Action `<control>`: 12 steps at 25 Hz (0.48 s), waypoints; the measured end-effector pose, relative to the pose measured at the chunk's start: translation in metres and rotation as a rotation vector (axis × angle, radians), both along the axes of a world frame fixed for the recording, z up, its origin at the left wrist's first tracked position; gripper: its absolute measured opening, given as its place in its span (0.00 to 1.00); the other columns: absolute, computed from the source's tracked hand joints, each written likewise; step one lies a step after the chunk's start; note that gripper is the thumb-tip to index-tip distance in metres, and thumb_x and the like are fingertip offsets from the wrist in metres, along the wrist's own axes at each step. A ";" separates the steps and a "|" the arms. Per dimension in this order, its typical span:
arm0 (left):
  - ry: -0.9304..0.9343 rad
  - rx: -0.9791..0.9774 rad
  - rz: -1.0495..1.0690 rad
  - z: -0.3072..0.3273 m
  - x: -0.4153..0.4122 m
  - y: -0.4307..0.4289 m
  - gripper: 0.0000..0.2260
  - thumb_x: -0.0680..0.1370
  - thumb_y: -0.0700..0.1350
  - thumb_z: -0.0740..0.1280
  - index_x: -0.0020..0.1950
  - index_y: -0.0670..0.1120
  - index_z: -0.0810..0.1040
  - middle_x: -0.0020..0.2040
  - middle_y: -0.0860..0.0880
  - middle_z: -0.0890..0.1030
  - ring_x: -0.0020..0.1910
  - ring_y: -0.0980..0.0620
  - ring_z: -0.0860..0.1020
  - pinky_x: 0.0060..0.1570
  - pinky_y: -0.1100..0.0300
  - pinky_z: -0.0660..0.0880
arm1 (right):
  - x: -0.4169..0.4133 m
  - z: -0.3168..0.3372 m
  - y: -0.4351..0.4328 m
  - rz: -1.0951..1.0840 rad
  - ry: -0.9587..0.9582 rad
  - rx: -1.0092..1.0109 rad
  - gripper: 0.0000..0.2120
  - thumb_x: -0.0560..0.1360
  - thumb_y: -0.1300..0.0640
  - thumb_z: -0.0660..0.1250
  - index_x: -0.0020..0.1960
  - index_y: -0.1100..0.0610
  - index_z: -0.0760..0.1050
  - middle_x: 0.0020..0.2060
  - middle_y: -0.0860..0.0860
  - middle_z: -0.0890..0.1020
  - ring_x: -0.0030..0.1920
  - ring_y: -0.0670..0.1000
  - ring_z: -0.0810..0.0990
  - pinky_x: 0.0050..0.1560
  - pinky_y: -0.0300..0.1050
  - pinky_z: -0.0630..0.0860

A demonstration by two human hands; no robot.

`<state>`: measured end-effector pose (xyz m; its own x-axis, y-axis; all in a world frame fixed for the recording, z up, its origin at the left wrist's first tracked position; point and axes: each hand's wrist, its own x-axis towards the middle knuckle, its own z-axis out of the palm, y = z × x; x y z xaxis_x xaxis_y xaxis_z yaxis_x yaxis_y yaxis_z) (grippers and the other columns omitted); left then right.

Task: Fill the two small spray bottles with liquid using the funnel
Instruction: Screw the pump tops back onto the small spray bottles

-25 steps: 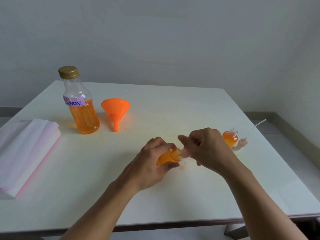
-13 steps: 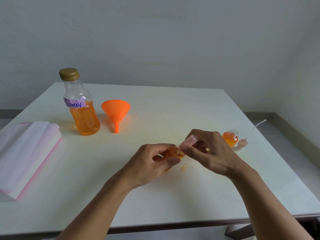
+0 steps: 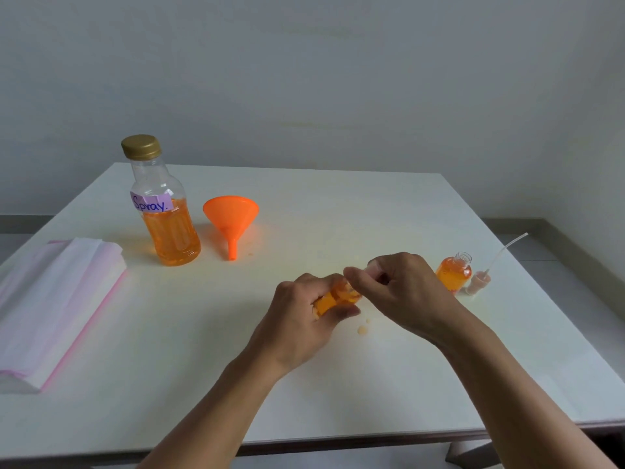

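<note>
My left hand [image 3: 304,316] grips a small spray bottle [image 3: 334,297] full of orange liquid, tilted over the middle of the white table [image 3: 338,204]. My right hand [image 3: 402,292] pinches the pink spray cap [image 3: 373,265] at that bottle's neck; the cap is mostly hidden by my fingers. A second small bottle [image 3: 454,272] with orange liquid stands uncapped to the right. Its pink spray head with a long white tube [image 3: 487,274] lies beside it. The orange funnel [image 3: 231,220] lies on its side at the back left.
A large capped bottle labelled "Spray" [image 3: 165,211], half full of orange liquid, stands left of the funnel. Folded white and pink tissue [image 3: 57,299] lies at the left edge. Small orange drops [image 3: 362,330] sit on the table below my hands.
My right hand has turned at the small bottle's neck, with the pink cap briefly showing between its fingers and now mostly covered. My left hand has kept its grip on the bottle.
</note>
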<state>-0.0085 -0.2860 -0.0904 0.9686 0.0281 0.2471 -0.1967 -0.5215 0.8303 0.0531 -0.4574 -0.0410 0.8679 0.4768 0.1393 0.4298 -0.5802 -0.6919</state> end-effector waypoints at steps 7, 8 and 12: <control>0.089 -0.205 0.153 -0.007 0.021 -0.010 0.12 0.71 0.53 0.75 0.54 0.55 0.81 0.43 0.59 0.85 0.42 0.66 0.81 0.40 0.75 0.74 | -0.015 0.011 -0.040 -0.158 -0.115 0.054 0.26 0.72 0.30 0.66 0.31 0.51 0.71 0.24 0.46 0.69 0.26 0.44 0.66 0.31 0.41 0.65; 0.082 -0.220 0.166 -0.008 0.022 -0.011 0.12 0.71 0.52 0.75 0.54 0.55 0.81 0.44 0.59 0.85 0.43 0.66 0.82 0.40 0.75 0.73 | -0.019 0.011 -0.050 -0.128 -0.088 0.038 0.25 0.72 0.32 0.68 0.31 0.51 0.71 0.24 0.47 0.69 0.26 0.44 0.66 0.30 0.41 0.65; 0.053 -0.243 0.182 -0.013 0.027 -0.016 0.13 0.70 0.50 0.77 0.52 0.56 0.81 0.45 0.59 0.85 0.44 0.63 0.83 0.46 0.68 0.77 | -0.026 -0.002 -0.087 -0.084 0.058 -0.112 0.21 0.72 0.37 0.72 0.31 0.52 0.73 0.22 0.45 0.67 0.25 0.44 0.64 0.31 0.40 0.63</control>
